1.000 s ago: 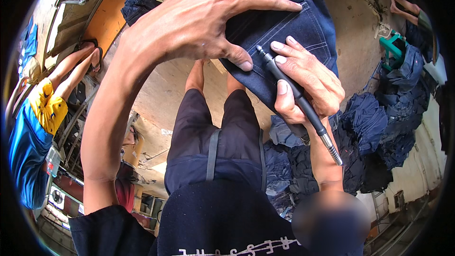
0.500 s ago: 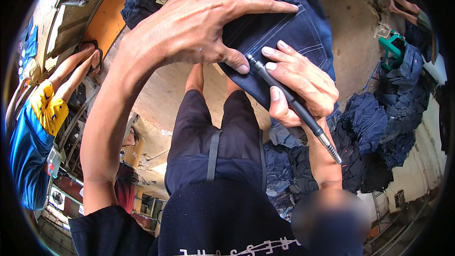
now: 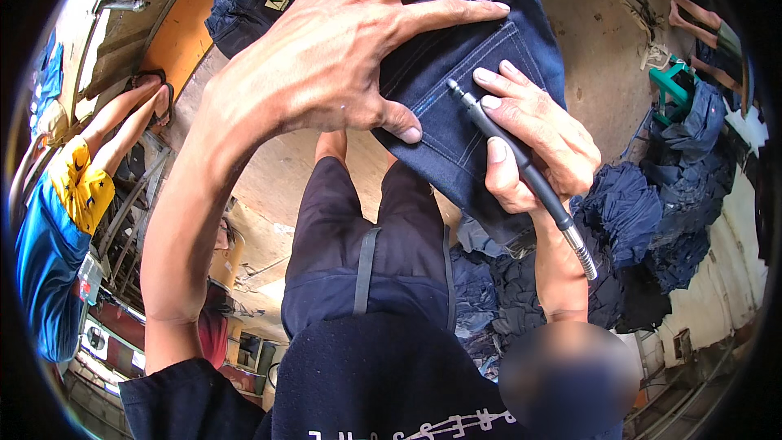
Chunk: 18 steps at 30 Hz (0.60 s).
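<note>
A dark blue denim garment (image 3: 444,147) with a light-stitched patch pocket (image 3: 497,49) is spread out in front of me. My left hand (image 3: 346,57) lies flat across its left part with the fingers spread wide; the thumb rests by the pocket's lower left edge. In my right hand (image 3: 550,134) is a black pen-shaped rotary tool (image 3: 525,165), gripped between thumb and fingers, with a spring sleeve at its rear end. Its tip is over the pocket, near a faint bright blue worn streak (image 3: 432,100). Whether the tip touches the cloth I cannot tell.
Heaped dark garments (image 3: 623,212) lie on the floor at the right, beside a green plastic stool (image 3: 672,90). Another folded dark garment (image 3: 244,12) with a label is at upper left. A person in yellow shorts (image 3: 81,175) is at far left; another person's legs (image 3: 692,12) show at upper right.
My right hand and the rotary tool have shifted a little right, and the tip has moved up and right from beside my left thumb onto the pocket. My left hand has hardly moved.
</note>
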Motion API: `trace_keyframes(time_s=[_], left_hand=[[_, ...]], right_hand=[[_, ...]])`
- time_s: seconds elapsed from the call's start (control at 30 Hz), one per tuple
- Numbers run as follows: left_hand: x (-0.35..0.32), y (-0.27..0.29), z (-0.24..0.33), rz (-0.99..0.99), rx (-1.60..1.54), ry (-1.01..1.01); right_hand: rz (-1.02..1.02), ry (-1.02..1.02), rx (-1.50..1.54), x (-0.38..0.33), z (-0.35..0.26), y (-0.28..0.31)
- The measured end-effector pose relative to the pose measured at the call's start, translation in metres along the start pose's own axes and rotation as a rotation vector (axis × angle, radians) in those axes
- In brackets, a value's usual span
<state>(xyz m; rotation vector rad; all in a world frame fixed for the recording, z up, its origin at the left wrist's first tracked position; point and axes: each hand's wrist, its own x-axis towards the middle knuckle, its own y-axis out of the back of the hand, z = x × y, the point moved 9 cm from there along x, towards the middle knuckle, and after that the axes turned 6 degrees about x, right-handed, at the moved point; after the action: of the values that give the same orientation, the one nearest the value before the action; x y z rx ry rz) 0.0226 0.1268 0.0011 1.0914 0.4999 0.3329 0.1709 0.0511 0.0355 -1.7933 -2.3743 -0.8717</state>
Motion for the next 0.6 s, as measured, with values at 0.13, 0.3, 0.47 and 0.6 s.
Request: trace_keyframes(time_s=[0.13, 0.3, 0.47, 0.6], left_hand=[[-0.0004, -0.0048, -0.0025, -0.002, -0.063, 0.004], [-0.0007, -0.007, -0.0025, -0.015, 0.009, 0.023], [0.0004, -0.0054, -0.0016, -0.026, 0.036, 0.034], [0.0004, -0.0053, -0.002, -0.029, 0.029, 0.032]], right_hand=[[0.015, -0.029, -0.008, 0.0009, 0.0017, 0.0017], [0.029, -0.055, -0.035, 0.0006, 0.0039, 0.0043], [0.044, -0.041, -0.011, 0.0015, 0.0034, 0.0043], [0.016, -0.028, 0.0, 0.001, 0.0013, 0.0024]])
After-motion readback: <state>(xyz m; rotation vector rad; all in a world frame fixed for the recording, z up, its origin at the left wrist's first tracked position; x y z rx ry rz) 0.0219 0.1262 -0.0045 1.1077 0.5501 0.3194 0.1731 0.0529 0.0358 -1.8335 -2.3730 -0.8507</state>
